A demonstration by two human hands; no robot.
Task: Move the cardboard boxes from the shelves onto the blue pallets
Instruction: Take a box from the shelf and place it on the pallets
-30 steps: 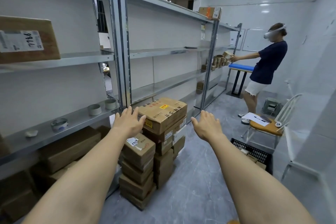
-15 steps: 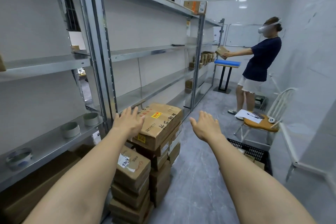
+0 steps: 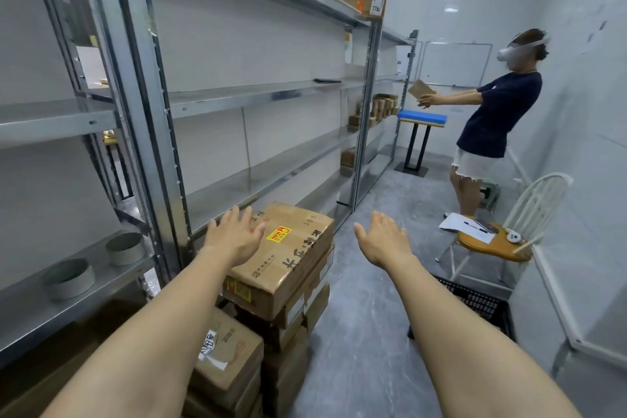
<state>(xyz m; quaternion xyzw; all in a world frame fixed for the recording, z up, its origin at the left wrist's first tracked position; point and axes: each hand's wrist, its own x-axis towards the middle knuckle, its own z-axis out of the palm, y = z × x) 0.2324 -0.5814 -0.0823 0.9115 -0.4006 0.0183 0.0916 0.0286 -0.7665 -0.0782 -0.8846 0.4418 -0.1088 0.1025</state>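
Note:
Both my arms reach forward with empty hands. My left hand (image 3: 234, 236) hovers with spread fingers over the near left corner of the top cardboard box (image 3: 291, 254), which bears a yellow and red sticker. My right hand (image 3: 381, 237) is open in the air to the right of that box, apart from it. The box crowns a stack of cardboard boxes (image 3: 288, 332) on the floor; a lower stack (image 3: 227, 360) stands in front of it. One box (image 3: 364, 2) sits on the top shelf far ahead. Small boxes (image 3: 380, 107) fill a far shelf. No pallet shows under the stacks.
Metal shelving (image 3: 258, 95) runs along the left, with two tape rolls (image 3: 98, 265) on a low shelf. Another person (image 3: 492, 119) with a headset holds a small box over a blue-topped stand (image 3: 422, 119). A white chair (image 3: 502, 237) and black crate (image 3: 478, 302) stand at the right.
My view has turned right and moved closer to the stack; the labelled box on the left shelf has left view. The other person pulled a small box away from the far shelf.

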